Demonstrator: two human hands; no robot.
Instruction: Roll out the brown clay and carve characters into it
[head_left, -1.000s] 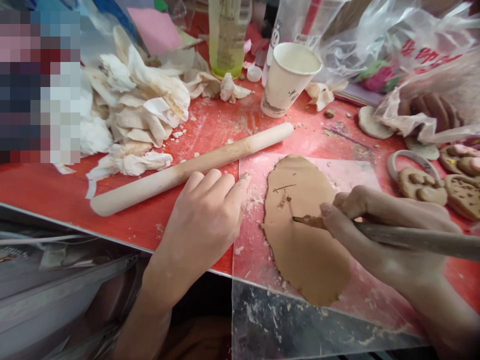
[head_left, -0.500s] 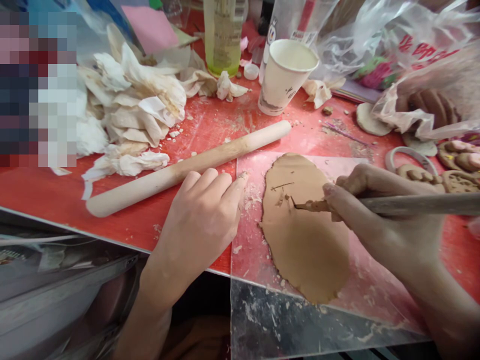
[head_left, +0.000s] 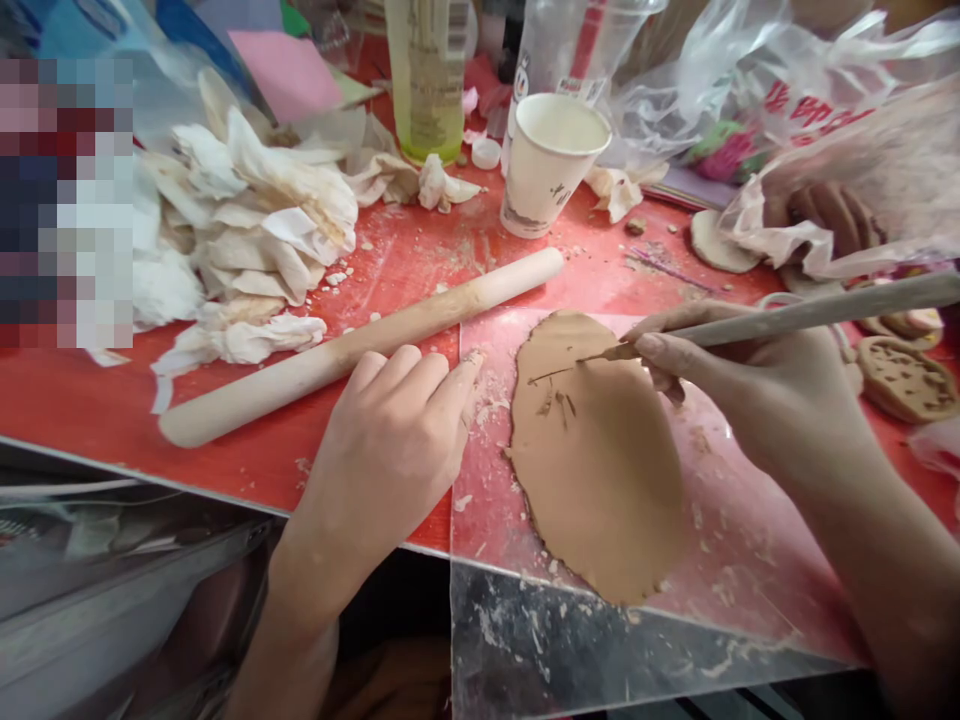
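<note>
A flat, rough-edged slab of brown clay (head_left: 600, 470) lies on a clear plastic board (head_left: 517, 640). Its upper part bears several short cut marks. My right hand (head_left: 757, 390) is closed in a pen grip on a clay carving tool (head_left: 795, 312). The tool's thin tip meets the slab near its upper middle, above the marks. My left hand (head_left: 397, 440) rests at the board's left edge with its fingers curled; their undersides are hidden. Just beyond its knuckles is a wooden rolling pin (head_left: 360, 345), lying slantwise.
Crumpled tissues (head_left: 262, 220) are heaped at the back left. Behind the slab stand a paper cup (head_left: 551, 165) and a bottle of yellow-green liquid (head_left: 427, 90). Plastic bags (head_left: 840, 200) and clay pieces (head_left: 904, 375) lie at right. The board overhangs the red table's (head_left: 240, 480) front edge.
My right hand has moved the tool tip up the slab and tilted the handle higher. Another dark mark shows among the lower strokes, and the upper line is longer. My left hand stays at the board.
</note>
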